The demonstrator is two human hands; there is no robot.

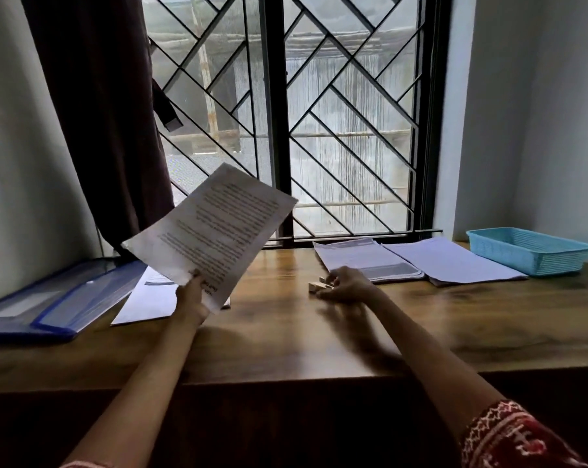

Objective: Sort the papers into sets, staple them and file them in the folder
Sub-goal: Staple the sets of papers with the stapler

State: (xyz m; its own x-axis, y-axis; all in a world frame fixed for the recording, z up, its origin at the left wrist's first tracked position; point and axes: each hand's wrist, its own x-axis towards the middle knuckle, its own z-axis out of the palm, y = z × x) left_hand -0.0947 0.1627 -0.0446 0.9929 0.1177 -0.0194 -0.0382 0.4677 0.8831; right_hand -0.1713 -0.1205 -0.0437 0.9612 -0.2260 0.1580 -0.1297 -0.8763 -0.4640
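At desk centre, left hand (191, 292) pinched a thin, floppy set (208, 231) by its near corner, raised toward 11 o'clock, w/ right hand (348, 287) curled on the stapler (319, 284), folder (49, 305) at 9.

wooden desk (286, 336) under barred window (319, 113), dark curtain (100, 113) left, pale walls (522, 113).

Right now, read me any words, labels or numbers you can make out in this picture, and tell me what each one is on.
None can be read.
Held sheet in the left hand: lines of printed text, too blurred to read.
Blue folder: a pale label patch, no legible writing.
Paper stacks by the window: print too faint to read.
Stapler under the right hand: no marking visible.
Blue basket: no text.
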